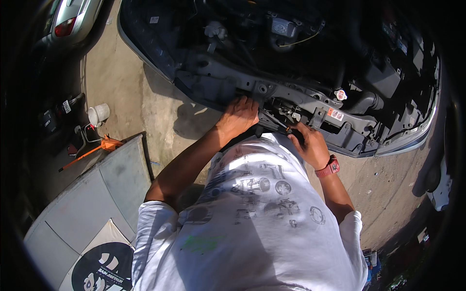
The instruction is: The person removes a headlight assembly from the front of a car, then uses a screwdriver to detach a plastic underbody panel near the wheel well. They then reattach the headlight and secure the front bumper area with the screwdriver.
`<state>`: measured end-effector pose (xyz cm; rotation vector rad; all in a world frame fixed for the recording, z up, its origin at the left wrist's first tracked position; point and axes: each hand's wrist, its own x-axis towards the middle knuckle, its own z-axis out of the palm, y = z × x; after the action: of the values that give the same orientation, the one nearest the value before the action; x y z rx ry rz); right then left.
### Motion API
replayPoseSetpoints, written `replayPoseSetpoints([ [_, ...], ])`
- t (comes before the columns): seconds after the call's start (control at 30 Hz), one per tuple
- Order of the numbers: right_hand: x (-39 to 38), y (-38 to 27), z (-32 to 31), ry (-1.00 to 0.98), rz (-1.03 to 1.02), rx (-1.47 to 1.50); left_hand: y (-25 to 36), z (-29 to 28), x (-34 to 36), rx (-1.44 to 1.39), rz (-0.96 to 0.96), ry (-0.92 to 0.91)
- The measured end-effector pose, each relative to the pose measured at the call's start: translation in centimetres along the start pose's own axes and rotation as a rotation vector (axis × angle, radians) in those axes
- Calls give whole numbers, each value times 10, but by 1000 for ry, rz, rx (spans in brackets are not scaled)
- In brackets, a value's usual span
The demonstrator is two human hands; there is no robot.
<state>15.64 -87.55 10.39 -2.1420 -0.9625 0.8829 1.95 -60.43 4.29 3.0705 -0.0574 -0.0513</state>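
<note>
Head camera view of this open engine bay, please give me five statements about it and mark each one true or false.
1. The person's right hand has a red watch at its wrist. True.
2. The pale bucket is off to the person's right. False: it is on the ground to the person's left.
3. An orange and white label sits on the front panel, further right than the right hand. True.
4. The left hand is on the round silver cap. False: the cap is well to its right, apart from both hands.
5. The person's shirt is plain black. False: it is white with dark printed drawings.
</note>
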Motion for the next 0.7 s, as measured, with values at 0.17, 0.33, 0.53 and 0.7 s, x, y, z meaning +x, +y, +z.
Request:
replayPoseSetpoints([
  [0.17, -4, 2, -1, 25, 2, -5, 13, 2, 1, -147, -199, 74],
  [0.33, 0, 7, 3, 29, 7, -57, 5, 2, -3, -226, -173, 89],
  [0.53, 5, 2, 0, 19, -34, -54, -5, 7, 1, -170, -77, -27],
  [0.7, 7, -2, -1, 28, -32, -90, 6, 18, 2, -319, -304, 100],
])
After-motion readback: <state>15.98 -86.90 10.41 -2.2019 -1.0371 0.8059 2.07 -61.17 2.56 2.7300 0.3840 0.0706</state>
